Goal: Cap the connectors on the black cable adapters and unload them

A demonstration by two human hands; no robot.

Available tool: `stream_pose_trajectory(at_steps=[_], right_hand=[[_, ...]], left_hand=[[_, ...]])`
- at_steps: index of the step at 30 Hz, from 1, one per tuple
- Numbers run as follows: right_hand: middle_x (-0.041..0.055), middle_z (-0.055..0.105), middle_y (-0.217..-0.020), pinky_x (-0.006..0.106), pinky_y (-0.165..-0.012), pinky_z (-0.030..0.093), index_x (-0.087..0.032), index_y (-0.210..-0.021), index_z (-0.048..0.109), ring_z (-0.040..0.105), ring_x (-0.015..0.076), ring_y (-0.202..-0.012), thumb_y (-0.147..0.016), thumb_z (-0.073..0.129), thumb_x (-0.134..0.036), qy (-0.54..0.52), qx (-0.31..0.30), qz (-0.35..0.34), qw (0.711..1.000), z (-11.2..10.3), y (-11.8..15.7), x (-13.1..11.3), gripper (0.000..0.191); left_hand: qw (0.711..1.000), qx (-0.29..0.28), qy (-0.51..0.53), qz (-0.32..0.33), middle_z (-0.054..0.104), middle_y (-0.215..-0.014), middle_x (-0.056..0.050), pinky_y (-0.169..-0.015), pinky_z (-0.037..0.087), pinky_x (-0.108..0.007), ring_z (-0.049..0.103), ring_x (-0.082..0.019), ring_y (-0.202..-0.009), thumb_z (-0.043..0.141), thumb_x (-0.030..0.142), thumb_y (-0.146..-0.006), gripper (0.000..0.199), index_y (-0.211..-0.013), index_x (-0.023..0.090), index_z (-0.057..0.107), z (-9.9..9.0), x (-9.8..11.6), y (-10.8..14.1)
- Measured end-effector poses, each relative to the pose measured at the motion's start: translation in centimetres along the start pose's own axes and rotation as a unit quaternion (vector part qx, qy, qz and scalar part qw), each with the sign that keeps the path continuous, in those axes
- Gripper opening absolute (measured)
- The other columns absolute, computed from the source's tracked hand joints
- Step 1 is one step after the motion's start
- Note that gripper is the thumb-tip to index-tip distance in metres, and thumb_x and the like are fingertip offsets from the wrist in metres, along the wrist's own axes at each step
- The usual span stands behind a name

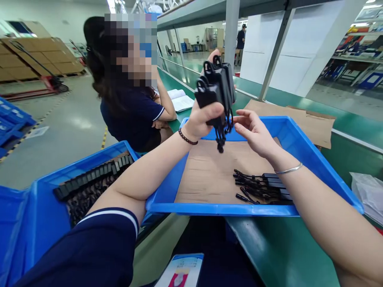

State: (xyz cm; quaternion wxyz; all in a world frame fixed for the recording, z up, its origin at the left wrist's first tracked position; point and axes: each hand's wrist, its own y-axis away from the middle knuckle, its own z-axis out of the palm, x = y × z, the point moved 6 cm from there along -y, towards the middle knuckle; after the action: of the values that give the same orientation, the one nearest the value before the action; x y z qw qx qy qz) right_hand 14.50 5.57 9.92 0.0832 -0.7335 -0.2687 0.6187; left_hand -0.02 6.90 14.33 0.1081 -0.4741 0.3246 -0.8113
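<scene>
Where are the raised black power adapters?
Head view, upper centre: the left hand holds the black power adapters above the cardboard-lined bin, right hand near their cables.

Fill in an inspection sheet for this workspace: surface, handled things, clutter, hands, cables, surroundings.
Surface: green table under a blue tray lined with brown sheet.
Handled things: black adapters held above the tray; more adapters lying in it.
Clutter: loose cardboard behind the tray; translucent plastic at right.
Hands: left hand grips black adapters; right hand, open, beside them.
Cables: dark cables dangle below the held adapters.
Surroundings: seated co-worker; second blue tray at left.
</scene>
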Motion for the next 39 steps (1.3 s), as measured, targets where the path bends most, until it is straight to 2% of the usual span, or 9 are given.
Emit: stream_pose_trajectory(at_steps=[5,11,16,21,25,27,31,35,39], right_hand=[[-0.0004,0.056,-0.079,0.021,-0.063,0.043,-0.018,-0.087,0.053,0.051,0.0082,-0.069,-0.077,0.064,-0.050,-0.056,-0.009,0.086,0.995,0.0,0.5,-0.1,0.036],[-0.0010,0.060,-0.083,0.023,-0.063,0.046,-0.019,-0.092,0.053,0.056,0.0093,-0.071,-0.070,0.071,-0.049,-0.139,-0.085,0.159,0.974,1.0,0.9,0.9,0.041],[0.0006,0.060,-0.069,0.024,-0.055,0.044,-0.016,-0.082,0.054,0.057,0.0108,-0.060,-0.074,0.069,-0.047,-0.157,-0.185,0.194,0.950,2.1,1.5,0.9,0.034],[0.0025,0.066,-0.081,0.027,-0.061,0.049,-0.019,-0.095,0.053,0.062,0.0144,-0.070,-0.068,0.076,-0.031,-0.127,-0.208,0.198,0.950,1.7,1.8,0.9,0.037],[0.0021,0.065,-0.086,0.029,-0.073,0.050,-0.017,-0.088,0.058,0.061,0.0142,-0.079,-0.062,0.079,-0.024,-0.041,-0.232,0.190,0.953,1.7,1.9,1.6,0.035],[0.0023,0.064,-0.083,0.030,-0.073,0.049,-0.016,-0.086,0.058,0.059,0.0142,-0.077,-0.060,0.080,-0.025,0.019,-0.195,0.179,0.964,1.1,1.6,1.8,0.035],[0.0020,0.061,-0.081,0.029,-0.069,0.048,-0.016,-0.085,0.056,0.056,0.0123,-0.072,-0.064,0.078,-0.027,0.065,-0.030,0.091,0.993,-0.5,0.7,0.5,0.032],[0.0041,0.060,-0.077,0.030,-0.069,0.047,-0.015,-0.078,0.059,0.056,0.0126,-0.071,-0.079,0.065,-0.040,0.039,-0.050,0.075,0.995,1.0,0.7,0.1,0.026],[0.0044,0.061,-0.072,0.029,-0.066,0.046,-0.014,-0.076,0.060,0.056,0.0133,-0.067,-0.075,0.066,-0.049,0.020,-0.059,0.099,0.993,1.9,0.8,0.8,0.036]], left_hand=[[0.994,-0.056,0.064,-0.066,0.062,-0.114,-0.004,-0.096,0.046,-0.047,0.047,-0.031,-0.124,0.051,0.058,-0.071,0.039,-0.086,0.024,0.063,1.0,-0.9,0.5],[0.990,-0.052,0.102,-0.082,0.062,-0.114,-0.002,-0.100,0.043,-0.047,0.043,-0.026,-0.127,0.040,0.055,-0.080,0.041,-0.107,0.030,0.058,0.8,-1.2,0.5],[0.987,-0.068,0.100,-0.101,0.061,-0.118,-0.002,-0.101,0.042,-0.045,0.043,-0.024,-0.128,0.027,0.059,-0.085,0.049,-0.115,0.032,0.055,1.2,-1.1,0.8],[0.982,-0.111,0.119,-0.094,0.058,-0.122,0.001,-0.101,0.041,-0.047,0.048,-0.027,-0.123,0.036,0.056,-0.083,0.046,-0.121,0.037,0.051,1.7,-0.9,1.1],[0.989,-0.095,0.087,-0.077,0.061,-0.118,0.001,-0.103,0.039,-0.045,0.045,-0.026,-0.126,0.044,0.057,-0.078,0.044,-0.114,0.034,0.057,1.2,-1.1,0.8],[0.993,-0.069,0.061,-0.074,0.064,-0.112,-0.001,-0.102,0.041,-0.045,0.045,-0.027,-0.126,0.046,0.057,-0.077,0.042,-0.105,0.030,0.061,0.7,-1.6,0.6],[0.998,-0.011,0.003,-0.068,0.067,-0.095,-0.003,-0.096,0.045,-0.043,0.054,-0.027,-0.115,0.059,0.049,-0.071,0.029,-0.085,0.024,0.065,-0.1,-2.7,0.4],[0.998,0.027,-0.001,-0.050,0.066,-0.087,-0.002,-0.088,0.048,-0.037,0.061,-0.024,-0.099,0.068,0.043,-0.067,0.025,-0.081,0.023,0.064,-0.2,-3.4,0.7],[0.996,0.028,-0.018,-0.085,0.066,-0.090,-0.004,-0.086,0.049,-0.035,0.059,-0.026,-0.107,0.067,0.048,-0.068,0.033,-0.085,0.020,0.062,0.2,-3.9,1.2]])
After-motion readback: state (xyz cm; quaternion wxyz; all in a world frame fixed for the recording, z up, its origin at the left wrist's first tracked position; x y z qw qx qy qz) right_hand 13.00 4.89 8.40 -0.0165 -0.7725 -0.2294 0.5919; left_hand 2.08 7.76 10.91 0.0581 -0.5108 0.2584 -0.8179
